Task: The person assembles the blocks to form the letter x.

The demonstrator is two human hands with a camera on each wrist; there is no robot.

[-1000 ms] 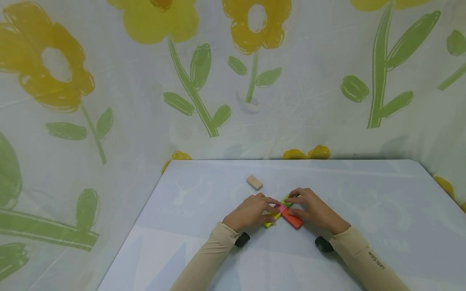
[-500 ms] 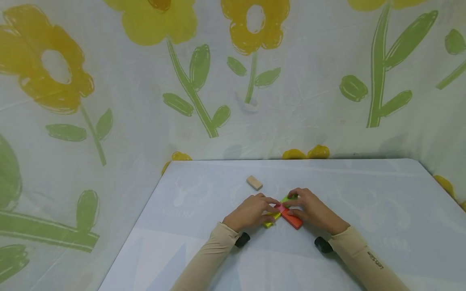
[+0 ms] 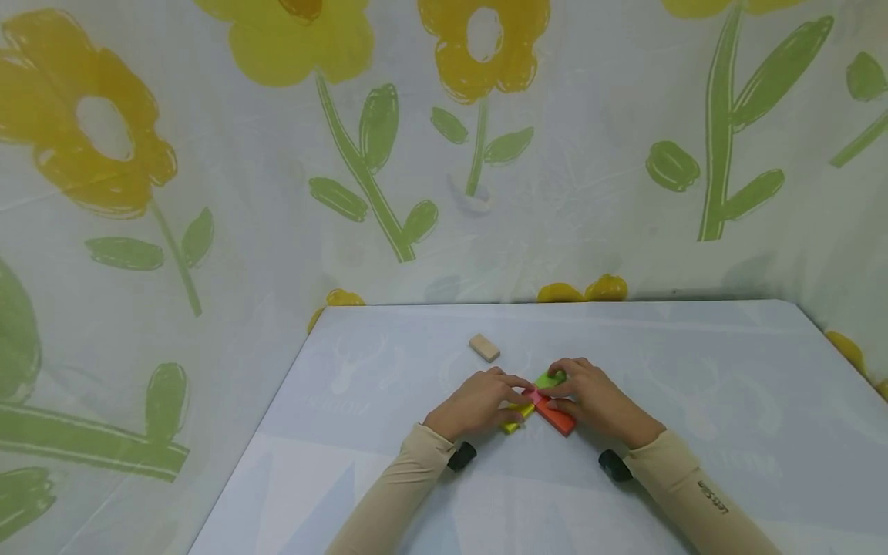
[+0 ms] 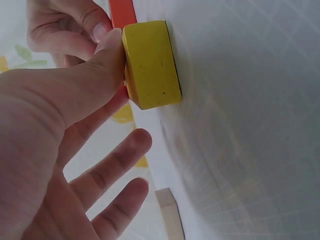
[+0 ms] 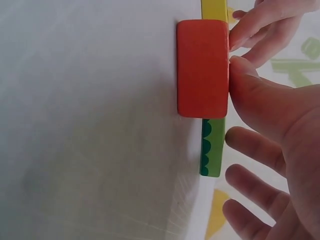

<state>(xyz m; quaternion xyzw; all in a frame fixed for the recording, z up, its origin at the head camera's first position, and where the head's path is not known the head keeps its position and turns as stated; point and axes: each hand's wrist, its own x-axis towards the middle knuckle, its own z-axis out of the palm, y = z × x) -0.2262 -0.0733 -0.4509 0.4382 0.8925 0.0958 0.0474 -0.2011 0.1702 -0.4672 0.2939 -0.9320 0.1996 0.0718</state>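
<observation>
Several coloured blocks meet in a cross-like cluster on the table between the hands: a yellow block [image 3: 512, 427], a red block [image 3: 558, 418], a green block [image 3: 548, 379] and a small pink piece [image 3: 535, 395] at the middle. My left hand [image 3: 475, 403] rests its thumb on the yellow block [image 4: 152, 65], with its index finger reaching the pink piece. My right hand [image 3: 602, 401] touches the red block [image 5: 202, 70] with its thumb; a forefinger lies at the pink piece, another finger at the green block [image 5: 214, 150]. Fingers of both hands hide parts of the cluster.
A plain wooden block [image 3: 485, 348] lies behind the cluster, apart from it. The white table [image 3: 388, 478] ends at a curtain [image 3: 590, 193] printed with flowers. A dark wrist camera [image 3: 615, 465] hangs under each sleeve.
My right fingers have shifted slightly from the green block toward the pink piece, so more of the green shows. The left hand and the blocks stay nearly in place.
</observation>
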